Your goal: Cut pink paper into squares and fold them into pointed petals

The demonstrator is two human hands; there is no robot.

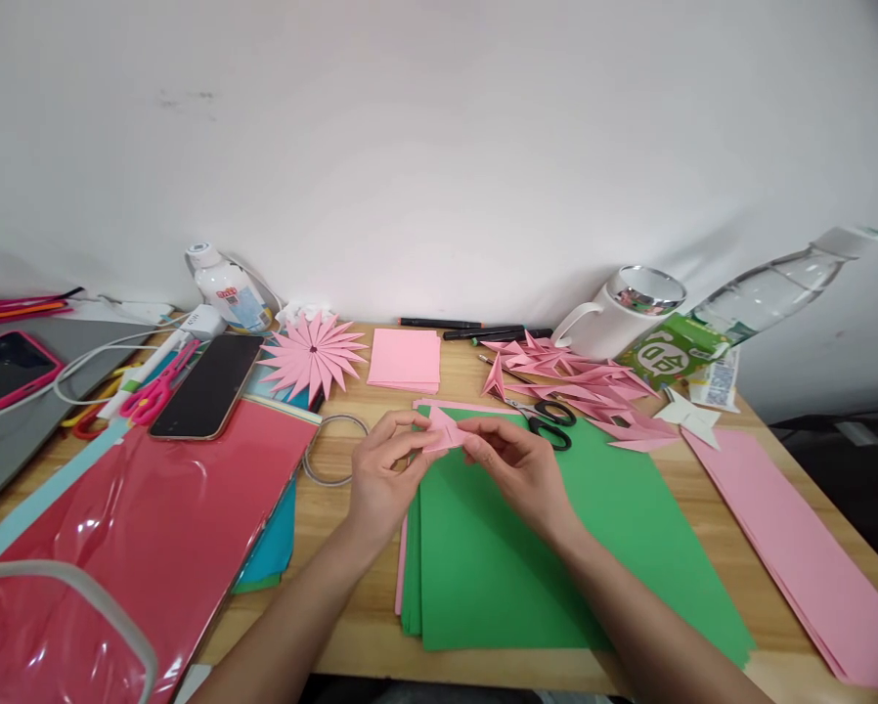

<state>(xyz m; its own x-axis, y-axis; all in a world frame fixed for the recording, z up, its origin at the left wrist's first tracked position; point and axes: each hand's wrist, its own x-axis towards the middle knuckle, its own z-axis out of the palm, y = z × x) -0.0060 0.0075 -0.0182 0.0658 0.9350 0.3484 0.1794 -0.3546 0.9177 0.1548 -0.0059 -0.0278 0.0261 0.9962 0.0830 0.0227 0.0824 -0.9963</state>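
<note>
Mid-fold, by the look of it: left hand [380,479] and right hand [516,464] both pinch the pink paper piece [445,430] between fingertips, above the green sheets [556,548] (scissors [548,422] just beyond the right hand). A sharp crease calls for aligned edges and firm thumbs.

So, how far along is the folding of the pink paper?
Done: one finished pink paper flower and a pile of folded pink pieces beside the scissors. In hand: the left hand and right hand pinch one small pink piece, partly folded. Left: a stack of flat pink squares, apparently unfolded.
</note>
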